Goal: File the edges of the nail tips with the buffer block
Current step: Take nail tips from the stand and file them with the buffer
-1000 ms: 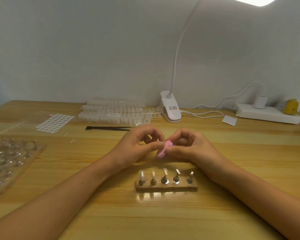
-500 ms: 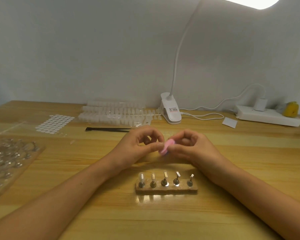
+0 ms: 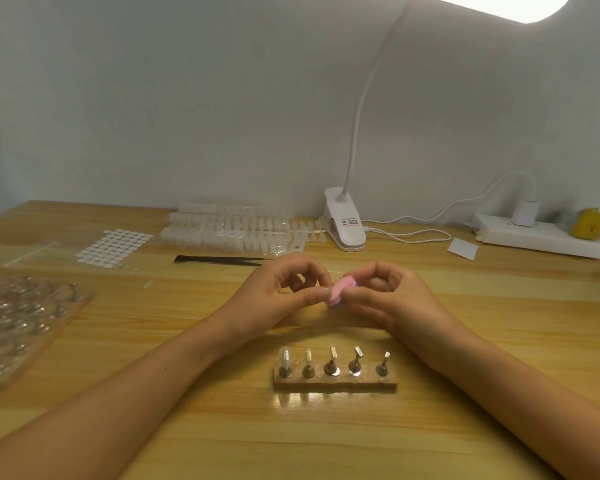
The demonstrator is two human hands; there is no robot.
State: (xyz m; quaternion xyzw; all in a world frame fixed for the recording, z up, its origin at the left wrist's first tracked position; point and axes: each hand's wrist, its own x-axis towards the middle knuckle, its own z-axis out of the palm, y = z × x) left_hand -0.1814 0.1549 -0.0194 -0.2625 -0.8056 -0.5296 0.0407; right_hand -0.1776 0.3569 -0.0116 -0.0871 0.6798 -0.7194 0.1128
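Right, the buffer block [image 3: 340,292] is up off the table [image 3: 499,306], between my two hands and just beyond the wooden stand [image 3: 335,384]. It is a small pink slab with rounded ends, matte, tilted on edge. My right hand [image 3: 392,299] has its thumb and curled fingers closed round the block's right end. My left hand [image 3: 281,299] is pinched tight, thumb to forefinger, on a nail tip [image 3: 323,292] pressed at the block's left edge. It is so small and clear that I can barely make it out.

Nearer me, the stand is a rough little wooden bar with five metal pegs [image 3: 332,367] in a row. Each peg is topped by a pale, glossy tip, and the leftmost one [image 3: 285,356] is the broadest.

Out on the left sits a flat tray [image 3: 66,317] heaped with shiny clear and metal holders [image 3: 18,306].

Beyond my hands lies a slim black tool [image 3: 222,259]. Left of it is a sheet of white oval stickers [image 3: 115,247], and behind it are strips of milky nail tips in clear wrap [image 3: 232,230].

Far right of those stands a white clip lamp [image 3: 345,223] with a bent gooseneck. Then come a small white square [image 3: 463,248], a white power strip [image 3: 548,240] with a plug [image 3: 525,213] in it, and something yellow [image 3: 586,223].
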